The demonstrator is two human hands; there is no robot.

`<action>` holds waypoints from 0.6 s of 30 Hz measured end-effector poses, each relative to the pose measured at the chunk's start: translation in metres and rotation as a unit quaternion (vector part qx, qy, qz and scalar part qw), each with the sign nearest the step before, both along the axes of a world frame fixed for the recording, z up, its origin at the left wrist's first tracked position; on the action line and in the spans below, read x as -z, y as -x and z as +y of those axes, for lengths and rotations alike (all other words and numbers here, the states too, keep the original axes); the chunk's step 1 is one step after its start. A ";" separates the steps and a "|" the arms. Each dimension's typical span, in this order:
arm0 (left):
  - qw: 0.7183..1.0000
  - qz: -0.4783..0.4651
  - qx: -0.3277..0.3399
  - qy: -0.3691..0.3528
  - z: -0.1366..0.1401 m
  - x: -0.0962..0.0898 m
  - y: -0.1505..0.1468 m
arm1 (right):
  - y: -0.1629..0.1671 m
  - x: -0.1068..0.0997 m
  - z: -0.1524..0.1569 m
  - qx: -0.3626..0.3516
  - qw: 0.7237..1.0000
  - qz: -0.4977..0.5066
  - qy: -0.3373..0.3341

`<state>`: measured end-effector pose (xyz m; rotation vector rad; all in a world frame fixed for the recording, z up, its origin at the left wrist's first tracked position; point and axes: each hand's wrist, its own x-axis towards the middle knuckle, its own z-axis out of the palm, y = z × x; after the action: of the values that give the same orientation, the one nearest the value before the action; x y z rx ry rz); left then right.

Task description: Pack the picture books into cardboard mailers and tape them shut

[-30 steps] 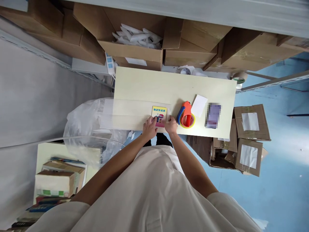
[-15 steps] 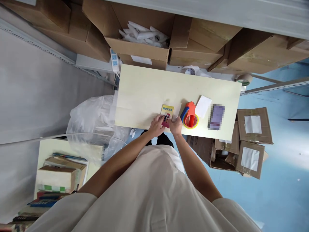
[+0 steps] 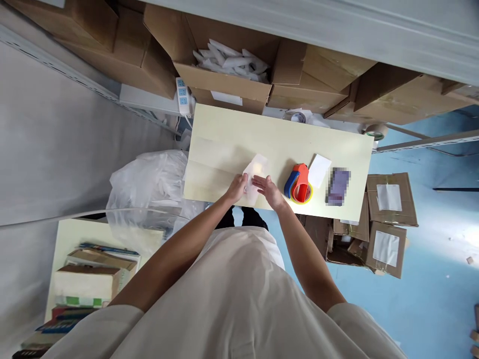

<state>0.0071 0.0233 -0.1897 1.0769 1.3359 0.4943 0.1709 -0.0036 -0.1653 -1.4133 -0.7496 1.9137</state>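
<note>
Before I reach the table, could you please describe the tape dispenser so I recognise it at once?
Find the pale table in front of the cardboard boxes, then the right hand over its near side. Right of that hand, the tape dispenser lies beside a white rectangle. Its bright orange, blue and yellow set it apart from the plain rectangle and blurred purple object.

We record both forearms, left (image 3: 179, 244) and right (image 3: 309, 249), reaching forward and converging before our torso (image 3: 235, 299). Left hand (image 3: 236, 189): fingers curled in a grip, thumb (image 3: 245, 177) forward. Right hand (image 3: 271, 192): flattened, fingers (image 3: 259, 182) extended leftward, just beside the left hand.
</note>
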 end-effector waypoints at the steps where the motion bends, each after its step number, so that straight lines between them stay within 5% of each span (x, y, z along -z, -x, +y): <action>1: 1.000 0.010 0.002 0.015 0.004 0.003 0.007 | 0.003 0.007 0.002 0.005 1.000 0.012 0.015; 5: 0.995 0.099 0.012 0.003 0.013 0.008 0.029 | 0.015 0.033 0.005 0.029 0.999 -0.004 0.038; 8: 0.974 0.190 0.022 -0.124 0.011 0.007 0.033 | 0.021 0.043 0.003 0.063 0.997 -0.046 0.015; 10: 0.958 0.202 0.087 -0.184 0.008 0.008 0.027 | 0.024 0.045 0.000 0.077 0.995 -0.068 -0.003; 13: 0.947 0.223 0.164 -0.165 0.005 0.012 0.016 | 0.030 0.044 -0.009 0.113 0.980 -0.159 -0.032; 18: 0.962 0.181 0.156 -0.131 0.004 0.025 0.011 | 0.039 0.049 -0.023 0.203 0.924 -0.322 -0.036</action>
<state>-0.0042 0.0275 -0.2145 1.6264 1.4039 0.2475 0.1317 -0.0270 -0.2140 -1.9944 -0.7269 1.0877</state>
